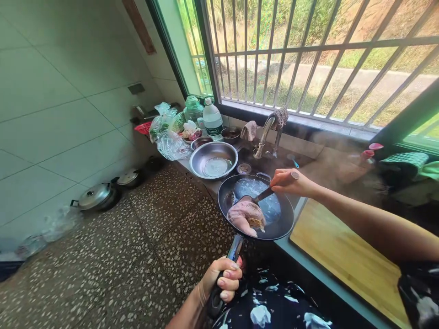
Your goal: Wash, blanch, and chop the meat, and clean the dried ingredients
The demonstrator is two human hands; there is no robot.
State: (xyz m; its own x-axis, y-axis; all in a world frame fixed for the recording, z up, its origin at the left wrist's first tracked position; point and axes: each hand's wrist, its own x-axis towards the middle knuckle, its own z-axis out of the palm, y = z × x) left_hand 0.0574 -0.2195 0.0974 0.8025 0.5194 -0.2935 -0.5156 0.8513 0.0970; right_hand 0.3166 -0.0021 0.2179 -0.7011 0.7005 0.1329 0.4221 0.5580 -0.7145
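My left hand is wrapped round the handle of a dark wok, which it holds over the counter's edge by the sink. In the wok lie cloudy water and a pale piece of meat with skin on it, perhaps poultry. My right hand grips the dark handle of a spatula. The spatula's head reaches the meat and is partly hidden by it. Just beyond the wok stands a steel basin with a little clear liquid at its bottom.
A curved faucet rises behind the wok. To my right lies a wooden cutting board. Plastic bags, a white-capped bottle and small bowls crowd the counter's far end. Lidded pots sit on the floor by the wall. Steam drifts at right.
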